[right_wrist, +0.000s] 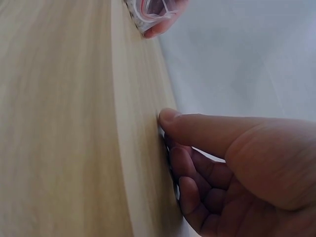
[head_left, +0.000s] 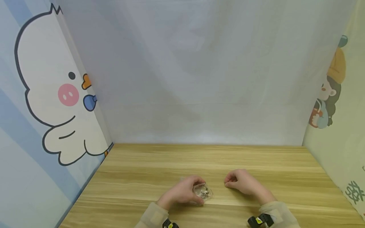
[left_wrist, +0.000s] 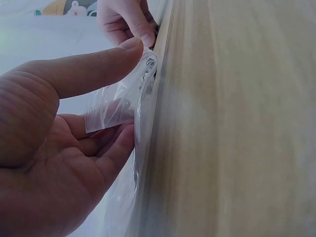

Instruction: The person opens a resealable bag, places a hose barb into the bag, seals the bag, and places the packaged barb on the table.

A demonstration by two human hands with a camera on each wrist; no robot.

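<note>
My left hand (head_left: 186, 191) grips a small clear plastic zip bag (head_left: 208, 196) between thumb and fingers, just above the table. Inside the bag, and best seen in the head view, lie several small shiny metal pieces (head_left: 204, 192); they are too small to name exactly. To the right, my right hand (head_left: 245, 183) is low at the tabletop, thumb and forefinger tips together. A tiny dark piece (right_wrist: 161, 132) shows at those fingertips, mostly hidden by them. In the right wrist view the remaining fingers are curled under the thumb.
The wood-grain table (head_left: 159, 158) extends beyond both hands to a pale grey curtain (head_left: 199, 79). A side panel with a cartoon bird (head_left: 45, 79) borders the left, and a yellowish printed panel (head_left: 339, 142) the right. Each wrist wears a black strap (head_left: 260, 220).
</note>
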